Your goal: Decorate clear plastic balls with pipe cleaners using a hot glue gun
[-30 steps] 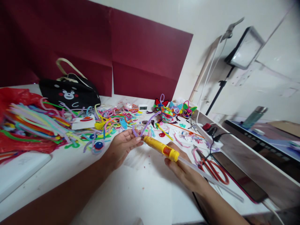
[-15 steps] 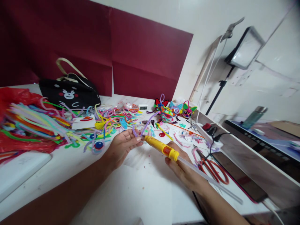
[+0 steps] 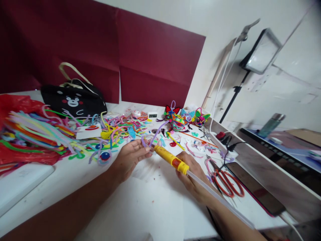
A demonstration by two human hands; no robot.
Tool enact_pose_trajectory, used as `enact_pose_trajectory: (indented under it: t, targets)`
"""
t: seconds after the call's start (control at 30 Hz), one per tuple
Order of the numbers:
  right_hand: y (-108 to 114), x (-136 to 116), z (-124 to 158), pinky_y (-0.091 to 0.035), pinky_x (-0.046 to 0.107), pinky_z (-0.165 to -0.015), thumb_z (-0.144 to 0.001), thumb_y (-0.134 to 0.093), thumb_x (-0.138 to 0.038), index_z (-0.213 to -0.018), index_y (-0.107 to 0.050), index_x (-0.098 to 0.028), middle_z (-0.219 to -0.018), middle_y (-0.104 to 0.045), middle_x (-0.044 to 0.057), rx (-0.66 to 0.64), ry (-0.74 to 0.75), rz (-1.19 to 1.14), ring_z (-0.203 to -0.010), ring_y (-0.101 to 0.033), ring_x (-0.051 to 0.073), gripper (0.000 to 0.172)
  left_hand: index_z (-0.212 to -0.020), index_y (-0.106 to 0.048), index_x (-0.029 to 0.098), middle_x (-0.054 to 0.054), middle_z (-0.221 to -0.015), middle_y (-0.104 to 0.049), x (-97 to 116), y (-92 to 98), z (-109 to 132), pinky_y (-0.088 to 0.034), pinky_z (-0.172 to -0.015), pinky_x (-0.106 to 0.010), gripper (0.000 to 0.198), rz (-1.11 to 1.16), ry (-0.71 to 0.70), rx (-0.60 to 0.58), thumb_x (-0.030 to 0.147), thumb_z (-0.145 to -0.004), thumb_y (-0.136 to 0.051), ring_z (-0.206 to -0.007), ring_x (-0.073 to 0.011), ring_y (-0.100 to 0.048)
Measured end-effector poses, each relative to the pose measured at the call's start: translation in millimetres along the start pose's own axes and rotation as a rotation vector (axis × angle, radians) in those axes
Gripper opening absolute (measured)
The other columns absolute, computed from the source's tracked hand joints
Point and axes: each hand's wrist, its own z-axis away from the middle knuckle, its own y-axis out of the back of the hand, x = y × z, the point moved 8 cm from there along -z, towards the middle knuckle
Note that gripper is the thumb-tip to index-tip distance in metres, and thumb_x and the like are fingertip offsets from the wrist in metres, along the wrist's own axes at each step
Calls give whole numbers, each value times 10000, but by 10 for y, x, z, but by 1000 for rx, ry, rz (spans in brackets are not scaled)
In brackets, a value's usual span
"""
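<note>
Between the thumb and fingers of my left hand (image 3: 134, 157) is a bent purple pipe cleaner (image 3: 158, 131), one end sticking up to the right. My right hand (image 3: 193, 175) is wrapped round a yellow hot glue gun (image 3: 170, 158), its nozzle pointing left at the pipe cleaner by my left fingertips. Whether the nozzle touches it, I cannot tell. A long clear glue stick (image 3: 220, 199) runs out of the gun's back over my right wrist. Behind the hands stand several colourful pipe-cleaner animal heads (image 3: 179, 122) with pointed ears.
Loose pipe cleaners (image 3: 45, 129) spill from a red plastic bag (image 3: 18, 105) on the left, before a black bag (image 3: 75, 100). A white box (image 3: 25, 184) lies near left. Orange-handled scissors (image 3: 227, 180), a phone (image 3: 255, 189) and a power strip (image 3: 229, 152) are on the right.
The back of the glue gun and my right hand have shifted slightly left and down, with the glue stick's tail swinging lower. My left hand keeps its hold on the pipe cleaner.
</note>
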Motion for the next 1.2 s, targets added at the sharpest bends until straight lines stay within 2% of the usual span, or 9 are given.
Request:
enact_pose_trajectory:
  t: [0.23, 0.43, 0.57, 0.73, 0.9, 1.07, 1.2]
  targets:
    - [36, -120, -11, -420, 351, -699, -1034, -358, -360, -1037, -511, -200, -916, -609, 53, 154, 179, 118, -737, -551, 184, 222, -904, -690, 125, -68, -910, -756, 21, -7, -4, -584, -726, -256, 312, 6, 1, 20, 165, -636, -846, -865, -179, -702]
    - [48, -97, 8, -419, 353, -728, -1040, -343, -382, -1082, -516, -195, -979, -617, 79, 209, 192, 113, -832, -577, 203, 258, -859, -681, 132, -65, -868, -763, 28, 8, -16, -585, -716, -252, 286, 10, -11, 23, 165, -624, -841, -839, -182, -718]
    - [55, -43, 9, -413, 356, -720, -1022, -366, -401, -1088, -526, -199, -957, -600, 75, 214, 186, 95, -820, -564, 212, 266, -845, -674, 138, -51, -806, -758, 98, 99, -54, -584, -711, -257, 282, 16, -83, 72, 177, -618, -837, -778, -167, -715]
    - [-57, -128, -18, -392, 365, -755, -1003, -409, -287, -1120, -533, -197, -978, -604, 72, 62, 223, 135, -840, -571, 214, 193, -841, -654, 141, -18, -737, -737, 258, 225, -73, -568, -667, -240, 320, 3, -216, 170, 188, -591, -847, -695, -139, -696]
    - [-279, -237, -24, -392, 389, -795, -943, -490, -205, -1203, -552, -175, -1038, -623, 105, -99, 247, 284, -896, -571, 237, 269, -807, -652, 145, -2, -717, -714, 333, 223, -67, -568, -685, -257, 278, -18, -309, 160, 214, -617, -843, -696, -145, -697]
    - [-424, -156, -26, -416, 418, -847, -953, -486, -222, -1291, -563, -167, -1080, -626, 127, -230, 194, 340, -956, -584, 252, 351, -869, -672, 135, -21, -768, -722, 389, 178, -20, -566, -694, -281, 345, -64, -360, 146, 268, -610, -857, -720, -160, -691]
    - [-380, -109, -48, -458, 435, -886, -871, -640, -286, -1263, -613, -164, -1128, -638, 139, -378, 108, 232, -1008, -597, 274, 412, -878, -670, 135, -32, -793, -728, 438, 115, 31, -559, -705, -297, 402, -83, -377, 129, 290, -571, -877, -726, -171, -685]
